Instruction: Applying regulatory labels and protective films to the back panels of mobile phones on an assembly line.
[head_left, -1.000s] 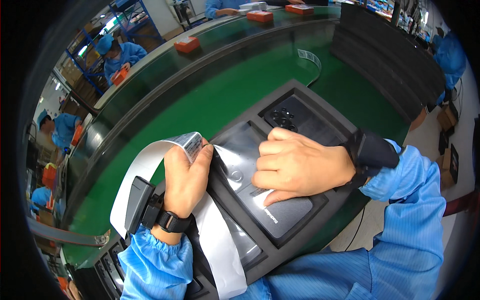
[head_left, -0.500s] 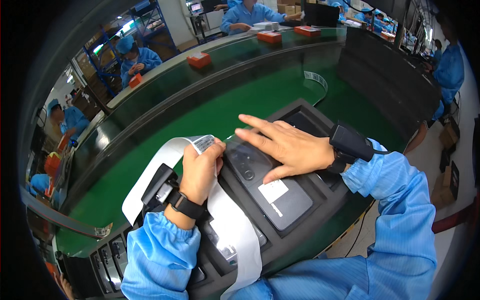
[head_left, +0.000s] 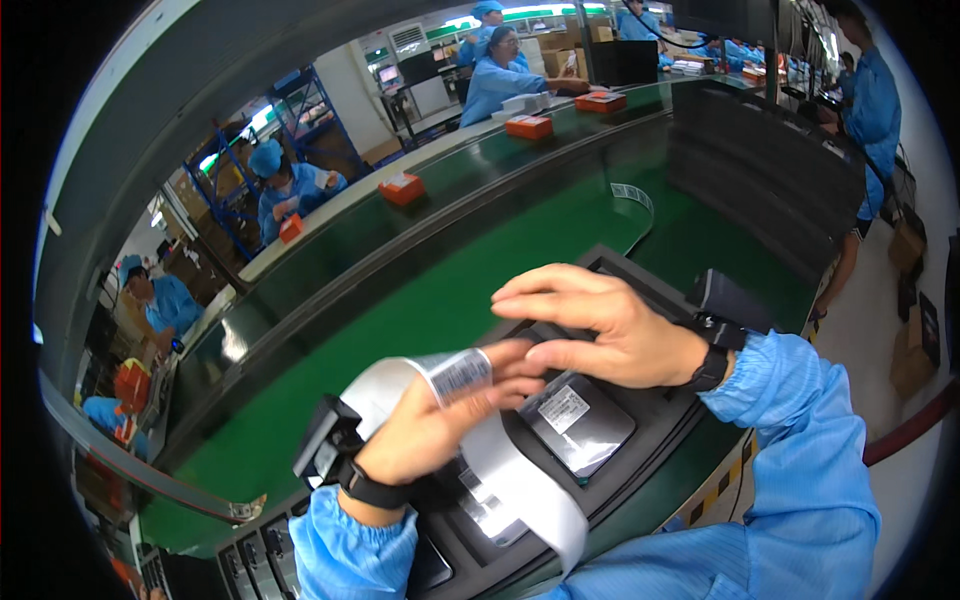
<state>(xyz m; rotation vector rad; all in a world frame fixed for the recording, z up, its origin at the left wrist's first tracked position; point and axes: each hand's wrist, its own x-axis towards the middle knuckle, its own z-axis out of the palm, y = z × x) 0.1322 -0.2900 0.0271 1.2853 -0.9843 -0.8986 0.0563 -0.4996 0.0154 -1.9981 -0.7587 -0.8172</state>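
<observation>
My left hand, smeared a little by motion, holds a long white strip of labels between thumb and fingers. The strip loops up behind the hand, shows a printed label near the fingers, and trails down over the tray. My right hand is open, its fingers stretched to the left and its thumb close to the left fingertips; whether they touch I cannot tell. Below it a dark phone with a glossy back and a white sticker lies in a dark foam tray. My hands hide the phone's upper part.
Under the tray runs a green conveyor belt, with a curled label strip farther back. Orange boxes stand on the line beyond. A dark block of stacked trays stands at right. Several people in blue work around.
My left hand has moved right with the label strip and its fingers have stretched out. My right hand has lifted off the phone. The whole view has shifted, and glare now covers the phone.
</observation>
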